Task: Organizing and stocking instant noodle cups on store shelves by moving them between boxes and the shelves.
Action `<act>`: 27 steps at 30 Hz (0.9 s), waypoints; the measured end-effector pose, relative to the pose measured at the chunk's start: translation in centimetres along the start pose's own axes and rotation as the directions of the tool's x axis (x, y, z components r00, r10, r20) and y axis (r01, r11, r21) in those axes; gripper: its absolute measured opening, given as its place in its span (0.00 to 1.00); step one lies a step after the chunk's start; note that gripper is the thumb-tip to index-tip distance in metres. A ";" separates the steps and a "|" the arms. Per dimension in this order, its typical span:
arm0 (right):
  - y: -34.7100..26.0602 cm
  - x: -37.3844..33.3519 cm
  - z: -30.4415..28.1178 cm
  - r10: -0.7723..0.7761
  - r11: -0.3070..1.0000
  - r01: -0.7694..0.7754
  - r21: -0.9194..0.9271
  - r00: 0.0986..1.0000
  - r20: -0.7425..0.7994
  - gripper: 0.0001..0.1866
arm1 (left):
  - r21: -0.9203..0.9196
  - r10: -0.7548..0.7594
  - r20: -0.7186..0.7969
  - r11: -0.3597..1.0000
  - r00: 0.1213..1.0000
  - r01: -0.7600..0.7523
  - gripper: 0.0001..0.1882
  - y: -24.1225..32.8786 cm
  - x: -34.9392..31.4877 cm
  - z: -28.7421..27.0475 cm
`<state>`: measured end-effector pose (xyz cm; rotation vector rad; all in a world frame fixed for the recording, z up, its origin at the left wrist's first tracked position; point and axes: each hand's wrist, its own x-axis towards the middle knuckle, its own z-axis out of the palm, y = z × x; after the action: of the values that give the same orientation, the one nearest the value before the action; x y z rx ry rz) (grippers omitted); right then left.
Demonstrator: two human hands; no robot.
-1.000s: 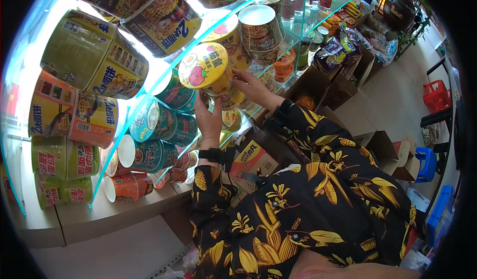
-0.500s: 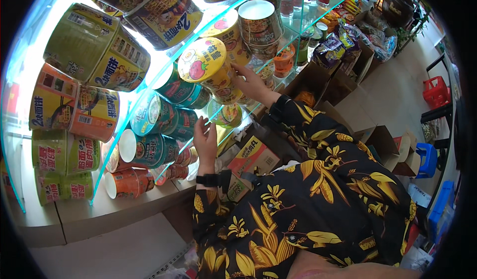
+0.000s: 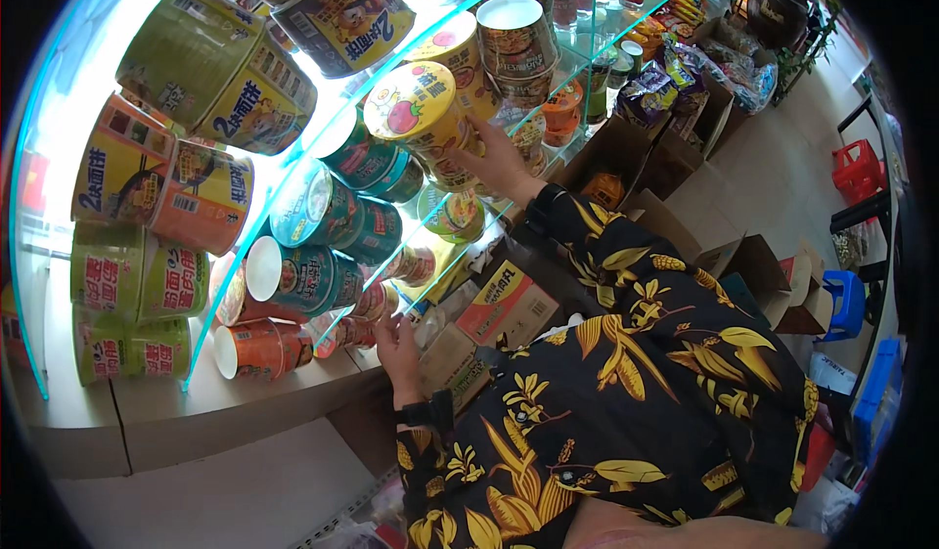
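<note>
A yellow instant noodle cup [image 3: 411, 101] with a fruit on its lid is tilted at the glass shelf's edge. My right hand [image 3: 497, 163] grips its right side, with the fingertips partly hidden against the cup. Behind it stands another yellow cup [image 3: 457, 48], and a brown patterned cup [image 3: 514, 45] with a white end is to its right. Lower down, my left hand [image 3: 398, 355] is empty, its fingers apart and raised beside red noodle cups [image 3: 344, 334]. Teal noodle cups [image 3: 375, 165] lie stacked to the left of the held cup.
Large green tubs [image 3: 191, 60] and orange-yellow tubs [image 3: 125, 163] fill the left shelves. Glass shelf edges [image 3: 333, 124] cross in front of me. A cardboard carton [image 3: 507, 303] sits below the shelf. Open boxes [image 3: 606, 158], a red stool [image 3: 858, 173] and a blue stool [image 3: 839, 305] are on the right.
My left hand has dropped away from the yellow cup toward the lower red cups. My right hand stays on the yellow cup. The whole view has shifted slightly.
</note>
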<state>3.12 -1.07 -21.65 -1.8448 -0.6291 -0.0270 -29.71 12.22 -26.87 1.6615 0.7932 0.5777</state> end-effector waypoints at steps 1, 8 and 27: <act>0.2 0.1 0.1 -0.006 1.000 0.006 0.000 1.000 0.000 0.41 | 0.023 -0.035 -0.012 0.999 0.999 0.035 0.22 0.0 -0.6 -0.4; 1.9 -1.0 0.0 -0.044 0.997 0.048 0.067 0.997 -0.059 0.38 | -0.005 -0.001 -0.011 1.000 1.000 0.001 0.21 -1.3 -2.8 -2.7; 9.9 -16.7 -6.3 0.540 0.837 -0.471 -0.278 0.630 0.558 0.19 | 0.204 -0.241 0.283 0.961 0.928 0.187 0.20 -4.3 -4.6 -3.6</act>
<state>-5.10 -15.68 -33.27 -2.0783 -0.5192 0.9907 -36.22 11.55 -30.08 1.7406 0.7993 0.0927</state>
